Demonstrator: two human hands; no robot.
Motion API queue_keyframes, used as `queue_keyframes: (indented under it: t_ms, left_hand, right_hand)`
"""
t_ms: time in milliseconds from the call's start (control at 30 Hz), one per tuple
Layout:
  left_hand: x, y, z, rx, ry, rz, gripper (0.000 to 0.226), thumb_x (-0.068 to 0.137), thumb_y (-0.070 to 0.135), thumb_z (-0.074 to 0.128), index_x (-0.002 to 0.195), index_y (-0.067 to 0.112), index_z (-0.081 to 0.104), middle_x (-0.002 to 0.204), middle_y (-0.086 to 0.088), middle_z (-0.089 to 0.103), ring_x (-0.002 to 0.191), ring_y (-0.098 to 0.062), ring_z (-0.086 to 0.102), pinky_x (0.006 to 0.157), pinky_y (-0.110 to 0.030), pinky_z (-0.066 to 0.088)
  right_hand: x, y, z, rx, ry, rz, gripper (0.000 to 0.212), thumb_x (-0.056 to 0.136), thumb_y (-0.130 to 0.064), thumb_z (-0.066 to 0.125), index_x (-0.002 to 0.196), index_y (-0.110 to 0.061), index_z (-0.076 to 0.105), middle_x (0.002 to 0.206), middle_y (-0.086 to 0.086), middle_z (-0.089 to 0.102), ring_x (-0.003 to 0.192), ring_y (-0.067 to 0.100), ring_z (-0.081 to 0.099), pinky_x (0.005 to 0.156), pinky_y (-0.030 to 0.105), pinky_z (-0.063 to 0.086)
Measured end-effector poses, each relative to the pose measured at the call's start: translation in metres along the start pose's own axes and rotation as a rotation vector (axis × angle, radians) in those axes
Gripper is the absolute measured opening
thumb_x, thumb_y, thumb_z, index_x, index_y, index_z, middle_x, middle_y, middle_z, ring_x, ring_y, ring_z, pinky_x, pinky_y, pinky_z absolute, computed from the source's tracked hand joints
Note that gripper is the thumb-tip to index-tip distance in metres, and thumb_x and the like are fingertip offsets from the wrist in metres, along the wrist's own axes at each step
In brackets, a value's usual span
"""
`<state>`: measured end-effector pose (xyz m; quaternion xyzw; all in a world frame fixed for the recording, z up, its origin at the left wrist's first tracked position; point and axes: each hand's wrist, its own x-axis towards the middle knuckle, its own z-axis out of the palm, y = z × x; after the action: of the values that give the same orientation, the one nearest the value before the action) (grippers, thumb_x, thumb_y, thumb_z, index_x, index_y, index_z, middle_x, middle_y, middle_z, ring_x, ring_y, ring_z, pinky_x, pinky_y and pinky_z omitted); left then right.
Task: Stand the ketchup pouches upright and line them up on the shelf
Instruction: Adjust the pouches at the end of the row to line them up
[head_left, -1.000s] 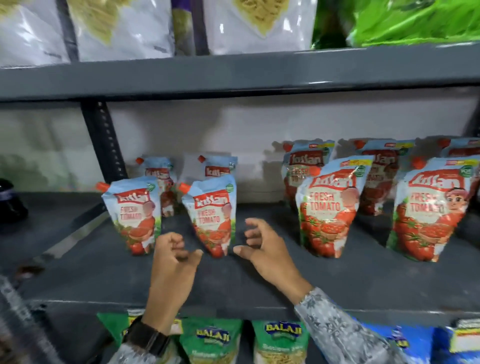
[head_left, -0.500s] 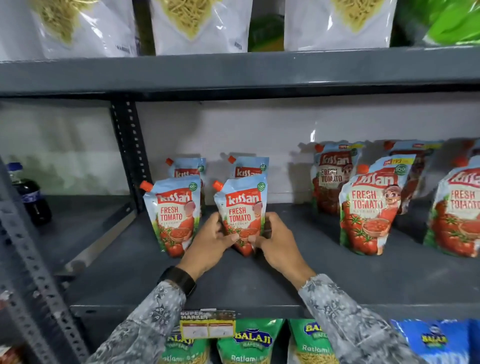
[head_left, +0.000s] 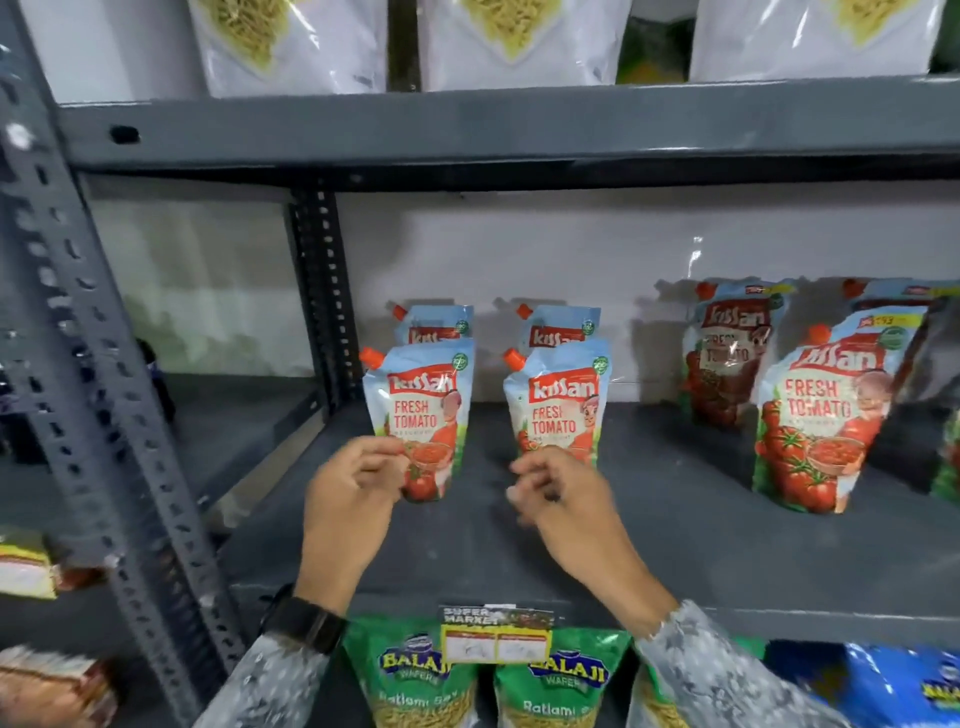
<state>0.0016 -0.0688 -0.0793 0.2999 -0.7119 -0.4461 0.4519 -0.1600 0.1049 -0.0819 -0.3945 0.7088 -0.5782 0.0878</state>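
Two small ketchup pouches stand upright at the front of the grey shelf (head_left: 675, 551), the left front pouch (head_left: 423, 410) and the right front pouch (head_left: 561, 410). Behind each stands another small pouch (head_left: 439, 325) (head_left: 563, 327). Two larger ketchup pouches stand further right, one in front (head_left: 826, 415) and one behind (head_left: 727, 353). My left hand (head_left: 353, 499) pinches the lower left edge of the left front pouch. My right hand (head_left: 563, 499) is blurred, with fingers loosely curled and apart, just in front of the right front pouch's base and holding nothing.
A perforated upright (head_left: 322, 291) stands just left of the pouches and a front post (head_left: 98, 395) nearer me. The upper shelf (head_left: 467, 135) carries white noodle bags. Green wafer bags (head_left: 415, 680) and a price tag (head_left: 496, 636) sit below the shelf edge.
Both hands have let go of the right front pouch. My left hand has shifted left onto the left front pouch, and my right hand has drawn back slightly. The view has moved closer.
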Motion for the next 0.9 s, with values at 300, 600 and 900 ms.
queue_keyframes:
  t_ms: [300,600,900]
  left_hand:
    - [0.039,-0.008,-0.009,-0.096,-0.357,-0.155,0.052,0.095,0.005,0.065,0.141,0.019,0.045,0.126,0.002,0.067,0.113,-0.006,0.064,0.075,-0.009,0.054]
    - [0.053,-0.014,-0.014,-0.143,-0.372,-0.147,0.048,0.099,0.0,0.058,0.145,0.009,0.048,0.133,-0.009,0.067,0.126,-0.024,0.063,0.096,-0.027,0.052]
    - [0.053,-0.02,-0.012,-0.137,-0.395,-0.14,0.045,0.099,0.001,0.058,0.142,0.013,0.05,0.132,-0.004,0.068,0.123,-0.016,0.063,0.095,-0.022,0.053]
  right_hand:
    - [0.051,-0.02,0.081,0.037,-0.085,-0.009,0.059,0.081,-0.017,0.085,0.132,-0.023,0.055,0.118,-0.011,0.072,0.101,-0.006,0.066,0.095,0.024,0.056]
    - [0.057,-0.016,0.101,-0.008,-0.023,-0.03,0.049,0.082,-0.016,0.084,0.121,-0.021,0.054,0.116,-0.003,0.074,0.107,0.011,0.071,0.097,0.042,0.059]
    - [0.052,-0.011,0.104,-0.051,0.004,-0.067,0.05,0.082,-0.018,0.081,0.124,-0.018,0.053,0.12,0.002,0.066,0.113,0.018,0.065,0.1,0.045,0.055]
